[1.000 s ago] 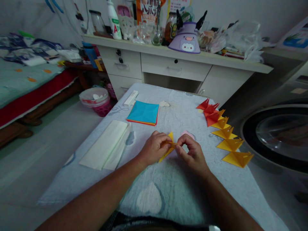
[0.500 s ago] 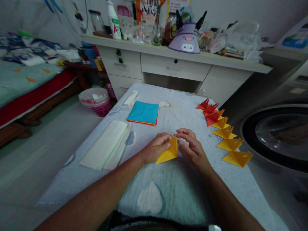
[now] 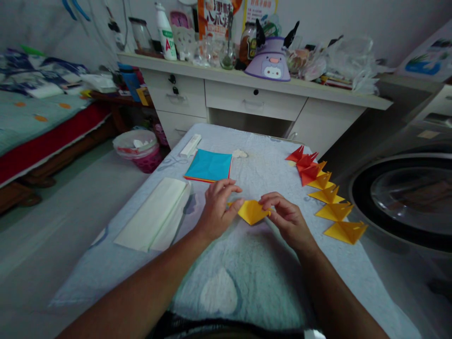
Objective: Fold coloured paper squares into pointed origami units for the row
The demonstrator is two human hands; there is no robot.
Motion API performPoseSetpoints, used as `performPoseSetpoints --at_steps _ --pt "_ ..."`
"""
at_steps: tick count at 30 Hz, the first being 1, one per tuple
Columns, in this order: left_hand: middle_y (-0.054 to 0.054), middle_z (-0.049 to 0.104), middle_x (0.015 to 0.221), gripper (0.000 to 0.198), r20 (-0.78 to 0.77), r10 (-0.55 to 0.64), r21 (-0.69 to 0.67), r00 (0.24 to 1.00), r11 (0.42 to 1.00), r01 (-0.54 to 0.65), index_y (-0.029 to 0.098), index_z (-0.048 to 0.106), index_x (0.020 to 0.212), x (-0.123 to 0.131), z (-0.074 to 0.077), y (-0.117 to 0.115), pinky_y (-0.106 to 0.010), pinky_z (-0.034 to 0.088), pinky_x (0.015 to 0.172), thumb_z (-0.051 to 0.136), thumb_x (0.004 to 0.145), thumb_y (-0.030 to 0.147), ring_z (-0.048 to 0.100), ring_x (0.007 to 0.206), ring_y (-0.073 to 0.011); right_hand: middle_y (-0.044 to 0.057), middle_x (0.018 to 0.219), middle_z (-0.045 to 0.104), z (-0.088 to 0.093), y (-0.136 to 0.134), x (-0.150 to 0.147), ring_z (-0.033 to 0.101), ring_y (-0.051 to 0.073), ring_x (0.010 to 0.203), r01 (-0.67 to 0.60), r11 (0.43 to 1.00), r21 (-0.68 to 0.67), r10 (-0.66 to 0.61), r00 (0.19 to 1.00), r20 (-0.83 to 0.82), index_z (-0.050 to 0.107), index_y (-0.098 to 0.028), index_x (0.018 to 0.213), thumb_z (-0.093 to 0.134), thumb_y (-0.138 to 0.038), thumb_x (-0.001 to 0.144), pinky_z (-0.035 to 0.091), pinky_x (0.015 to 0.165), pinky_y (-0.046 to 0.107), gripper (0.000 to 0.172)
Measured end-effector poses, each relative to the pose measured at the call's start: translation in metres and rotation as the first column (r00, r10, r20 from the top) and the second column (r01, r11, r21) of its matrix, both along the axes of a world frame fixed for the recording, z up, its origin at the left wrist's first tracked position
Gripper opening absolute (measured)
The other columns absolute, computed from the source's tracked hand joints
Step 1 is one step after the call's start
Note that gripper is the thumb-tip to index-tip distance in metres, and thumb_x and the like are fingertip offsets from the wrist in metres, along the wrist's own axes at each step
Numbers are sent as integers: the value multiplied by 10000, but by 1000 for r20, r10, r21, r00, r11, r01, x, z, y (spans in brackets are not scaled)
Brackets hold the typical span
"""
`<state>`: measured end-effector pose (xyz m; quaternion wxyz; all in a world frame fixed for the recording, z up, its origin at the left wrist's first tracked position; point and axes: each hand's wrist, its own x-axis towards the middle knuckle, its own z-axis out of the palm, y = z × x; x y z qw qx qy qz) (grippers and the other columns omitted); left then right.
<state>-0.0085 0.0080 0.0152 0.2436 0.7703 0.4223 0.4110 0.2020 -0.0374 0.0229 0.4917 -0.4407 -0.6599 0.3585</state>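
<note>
A folded yellow origami piece is held between both hands just above the cloth-covered table. My right hand pinches its right tip with thumb and fingers. On the other side, my left hand has its thumb on the left end, and a small yellow point shows between thumb and fingers. Beyond the left hand lies a stack of square paper, blue on top with red and yellow edges under it. To the right stands a row of finished-looking origami pieces, red ones at the back and yellow ones nearer.
Folded pale paper lies on the table's left side. A small white box and a crumpled white scrap are near the stack. Behind the table is a cluttered white cabinet; a pink bin stands left, a washing machine right.
The yellow piece has turned from upright to lying wider between the hands. My left hand has moved left and up, its fingers lifting; my right hand now pinches the right tip.
</note>
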Motion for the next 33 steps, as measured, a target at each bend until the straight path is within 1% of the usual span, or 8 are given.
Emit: performPoseSetpoints --at_steps 3,7,9,15,17,23,28,33 --pt "-74 555 1180 272 35 53 128 998 990 -57 235 606 1057 -6 8 -5 -436 309 1057 447 926 414 467 1185 -252 34 896 599 1 -1 -1 571 199 903 100 993 68 -97 994 -47 665 -252 886 625 -305 879 445 852 366 66" --pt "-76 582 1122 443 -23 -149 181 989 972 151 219 606 1067 2 9 -13 -431 325 1023 650 779 553 487 1118 -270 21 863 600 4 -4 -7 567 177 845 172 979 109 -165 984 -69 676 -256 888 620 -249 881 447 784 328 57" --pt "-75 592 1118 509 -40 -183 132 982 973 187 217 608 1082 11 7 -15 -423 335 1003 730 712 545 486 1105 -272 19 862 601 4 -6 -10 566 174 843 195 974 115 -186 979 -82 678 -255 883 619 -243 881 452 774 319 60" --pt "-33 605 949 55 103 -159 -36 982 986 164 207 622 843 20 -2 -10 -352 398 927 602 860 256 520 1010 -202 18 908 608 1 -6 -14 568 168 839 174 985 6 -173 980 -95 633 -255 1034 651 -291 853 468 763 303 185" --pt "-31 596 951 60 165 -145 -90 976 983 161 205 620 830 19 -5 -6 -346 411 930 606 856 258 530 1002 -196 18 902 606 -1 -5 -14 556 163 813 135 990 -30 -136 990 -38 617 -246 1073 651 -302 844 464 744 298 238" --pt "-30 562 984 99 295 -116 -184 948 967 176 205 634 903 18 -12 -1 -310 446 890 639 814 248 549 945 -168 -9 726 505 -6 1 -15 483 147 705 141 987 79 -153 973 174 623 -218 771 614 -275 859 415 648 275 105" --pt "-3 557 996 556 326 -52 -365 944 914 176 256 454 1297 19 -19 -1 -247 472 729 672 785 262 549 776 -113 -1 734 508 -14 4 -17 498 152 694 207 964 165 -239 949 208 656 -230 830 603 -239 856 431 630 287 60" --pt "-22 632 940 230 204 -198 -331 959 908 258 208 610 1073 17 -25 4 -300 480 793 508 867 209 602 863 -163 17 757 540 -26 8 -18 532 162 729 173 973 155 -220 899 379 652 -211 820 558 -164 866 433 650 290 115"
